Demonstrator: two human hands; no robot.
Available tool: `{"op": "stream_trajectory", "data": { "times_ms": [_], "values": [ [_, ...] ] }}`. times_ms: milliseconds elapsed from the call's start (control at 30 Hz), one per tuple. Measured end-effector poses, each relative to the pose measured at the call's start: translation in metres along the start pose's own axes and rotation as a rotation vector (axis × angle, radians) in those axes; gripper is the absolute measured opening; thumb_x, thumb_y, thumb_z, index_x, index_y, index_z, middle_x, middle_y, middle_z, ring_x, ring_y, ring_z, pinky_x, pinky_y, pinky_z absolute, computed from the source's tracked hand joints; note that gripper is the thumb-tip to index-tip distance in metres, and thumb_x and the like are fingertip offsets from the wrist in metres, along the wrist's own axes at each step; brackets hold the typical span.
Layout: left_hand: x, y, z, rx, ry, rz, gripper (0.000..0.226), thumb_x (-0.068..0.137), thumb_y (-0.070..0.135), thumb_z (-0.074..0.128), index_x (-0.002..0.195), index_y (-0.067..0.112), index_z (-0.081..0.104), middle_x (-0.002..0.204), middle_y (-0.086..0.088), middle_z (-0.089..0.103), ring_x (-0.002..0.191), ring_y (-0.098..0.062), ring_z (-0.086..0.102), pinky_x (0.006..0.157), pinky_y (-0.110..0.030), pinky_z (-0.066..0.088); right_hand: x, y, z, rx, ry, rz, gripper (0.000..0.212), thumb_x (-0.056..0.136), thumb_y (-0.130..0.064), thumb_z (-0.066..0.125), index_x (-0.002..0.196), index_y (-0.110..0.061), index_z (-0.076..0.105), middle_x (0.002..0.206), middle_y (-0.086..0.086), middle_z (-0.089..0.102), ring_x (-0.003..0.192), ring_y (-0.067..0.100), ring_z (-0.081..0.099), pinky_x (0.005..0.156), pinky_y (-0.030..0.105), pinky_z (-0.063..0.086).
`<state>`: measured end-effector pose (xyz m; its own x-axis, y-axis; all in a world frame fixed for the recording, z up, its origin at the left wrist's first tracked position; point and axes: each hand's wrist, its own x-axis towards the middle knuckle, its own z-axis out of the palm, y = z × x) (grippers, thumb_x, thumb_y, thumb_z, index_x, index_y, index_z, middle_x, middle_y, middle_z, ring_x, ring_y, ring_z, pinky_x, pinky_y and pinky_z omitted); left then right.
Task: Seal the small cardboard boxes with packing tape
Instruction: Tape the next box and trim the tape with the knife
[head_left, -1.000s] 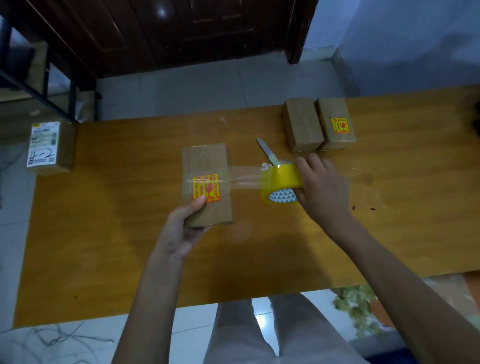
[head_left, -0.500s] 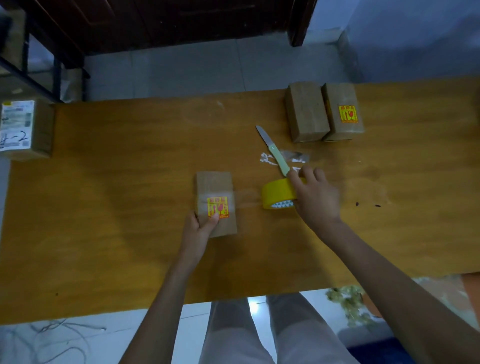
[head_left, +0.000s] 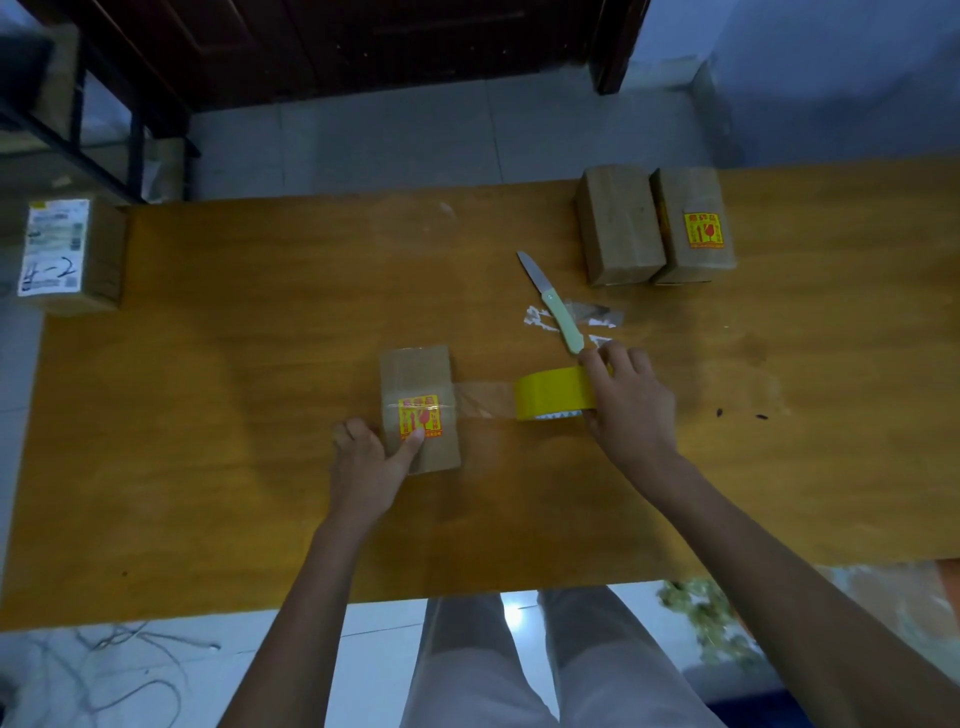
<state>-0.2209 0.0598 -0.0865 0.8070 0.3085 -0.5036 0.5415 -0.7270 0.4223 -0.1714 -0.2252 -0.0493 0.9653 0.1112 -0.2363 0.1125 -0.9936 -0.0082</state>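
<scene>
Left hand (head_left: 370, 470): lies on the near left part of the small cardboard box (head_left: 420, 408), thumb pressed on its yellow label (head_left: 420, 416), the other fingers curled against the box's left side; it pins the box flat to the table.
Right hand (head_left: 628, 402): closed around the yellow roll of packing tape (head_left: 553, 393), fingers over the top of the roll.
Tape strip (head_left: 483, 399): clear, stretched from the roll to the box and running across the label.
Box being taped: near the middle of the wooden table (head_left: 260, 415), closer to the near edge than the far one.
Knife (head_left: 553, 304): pale green handle, blade pointing to the far edge, lying just beyond the right hand, on scraps of tape.
Two more boxes (head_left: 654, 223): side by side and touching, at the far edge towards the right.
Labelled parcel (head_left: 67, 254): at the far left corner, past the table's edge.
</scene>
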Motion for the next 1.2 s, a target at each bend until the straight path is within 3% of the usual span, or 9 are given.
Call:
{"op": "stream_trajectory", "data": {
  "times_ms": [100,233,300,400,567,733,933,1067,1200],
  "values": [
    [0.009,0.020,-0.018,0.112,0.138,0.032,0.065,0.075,0.031,0.078,0.120,-0.002,0.046,0.123,-0.020,0.046,0.117,-0.038,0.045,0.094,-0.046,0.040,0.000,-0.001,0.002,-0.025,0.015,-0.008,0.063,0.072,-0.018,0.078,0.129,-0.017,0.051,0.130,0.007,0.050,0.114,0.027,0.047,0.053,0.028,0.038],
    [0.036,0.068,-0.028,0.126,0.437,0.248,0.031,0.083,0.023,0.059,0.105,0.000,0.057,0.106,-0.020,0.058,0.102,-0.038,0.054,0.087,-0.046,0.041,0.000,-0.002,0.004,-0.011,0.039,-0.027,0.064,0.069,-0.015,0.080,0.127,-0.017,0.052,0.128,0.009,0.050,0.111,0.028,0.048,0.052,0.028,0.039],
    [0.055,0.093,-0.016,0.220,0.408,0.340,0.026,0.091,0.023,0.047,0.103,0.003,0.059,0.104,-0.018,0.060,0.102,-0.037,0.054,0.088,-0.045,0.039,0.000,-0.002,0.005,-0.002,0.046,-0.027,0.065,0.068,-0.015,0.080,0.126,-0.016,0.052,0.127,0.010,0.051,0.110,0.028,0.048,0.053,0.030,0.042],
    [0.072,0.098,0.010,0.423,0.290,0.400,0.038,0.101,0.026,0.032,0.102,0.004,0.064,0.104,-0.015,0.063,0.102,-0.033,0.055,0.092,-0.042,0.035,0.000,0.002,0.007,0.017,0.054,-0.018,0.067,0.067,-0.018,0.081,0.127,-0.015,0.052,0.127,0.010,0.050,0.110,0.028,0.048,0.053,0.030,0.043],
    [0.074,0.079,0.021,0.411,0.341,0.279,0.055,0.098,0.027,0.020,0.086,0.003,0.068,0.090,-0.015,0.064,0.086,-0.033,0.057,0.080,-0.041,0.041,-0.003,0.008,0.013,0.054,0.074,-0.012,0.072,0.058,-0.017,0.086,0.122,-0.015,0.053,0.125,0.012,0.051,0.106,0.030,0.052,0.051,0.029,0.041],
    [0.072,0.087,0.019,0.477,0.298,0.219,0.050,0.101,0.025,0.024,0.092,0.005,0.068,0.100,-0.012,0.063,0.096,-0.030,0.056,0.087,-0.041,0.038,-0.002,0.008,0.020,0.124,0.129,0.012,0.073,0.052,-0.019,0.090,0.116,-0.016,0.054,0.119,0.008,0.053,0.102,0.028,0.053,0.048,0.028,0.041],
    [0.073,0.085,0.022,0.474,0.312,0.204,0.051,0.102,0.025,0.022,0.095,0.005,0.068,0.105,-0.012,0.063,0.101,-0.029,0.056,0.090,-0.040,0.041,-0.003,0.011,0.035,0.432,0.084,0.221,0.064,0.065,-0.024,0.084,0.121,-0.018,0.052,0.114,0.001,0.060,0.089,0.027,0.061,0.055,0.027,0.032],
    [0.072,0.081,0.024,0.418,0.386,0.224,0.050,0.100,0.023,0.028,0.082,0.003,0.069,0.091,-0.013,0.065,0.089,-0.029,0.058,0.084,-0.040,0.041,-0.009,0.025,0.031,0.314,0.165,0.131,0.066,0.057,-0.015,0.086,0.116,-0.014,0.058,0.113,0.007,0.059,0.089,0.030,0.061,0.053,0.024,0.030],
    [0.072,0.079,0.026,0.385,0.425,0.237,0.049,0.098,0.022,0.030,0.075,0.002,0.069,0.081,-0.013,0.064,0.081,-0.029,0.058,0.081,-0.039,0.042,-0.014,0.055,0.024,0.181,0.217,0.064,0.066,0.055,-0.011,0.086,0.115,-0.015,0.058,0.116,0.009,0.054,0.096,0.031,0.054,0.049,0.030,0.043]
  ]
}}
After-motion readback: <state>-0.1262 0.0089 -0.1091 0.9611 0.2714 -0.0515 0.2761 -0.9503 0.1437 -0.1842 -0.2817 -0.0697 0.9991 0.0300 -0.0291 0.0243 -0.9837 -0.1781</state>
